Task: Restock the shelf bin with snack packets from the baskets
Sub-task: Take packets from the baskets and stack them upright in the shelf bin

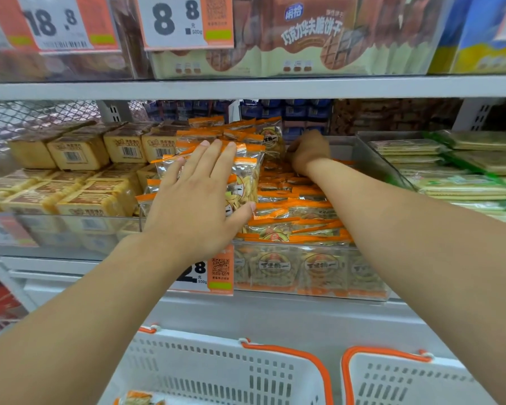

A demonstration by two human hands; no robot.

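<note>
The step looks like settling packets into the clear shelf bin (310, 276), so it would go best by pressing the leaning stack of snack packets (243, 182) back evenly while the other hand tucks strays down at the rear. The left hand (199, 197) lies flat with fingers straight on that stack. The right hand (307, 152) reaches deep into the bin among the packets (its fingers are hidden, so I cannot tell its grip), with 2 baskets (216, 372) waiting below.

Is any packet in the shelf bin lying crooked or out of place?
Yes. The packets at the left of the clear bin stand heaped and tilted under the flat left hand, above the flatter rows at the right. The right hand reaches to the back. Nothing looks spilled or torn.
</note>
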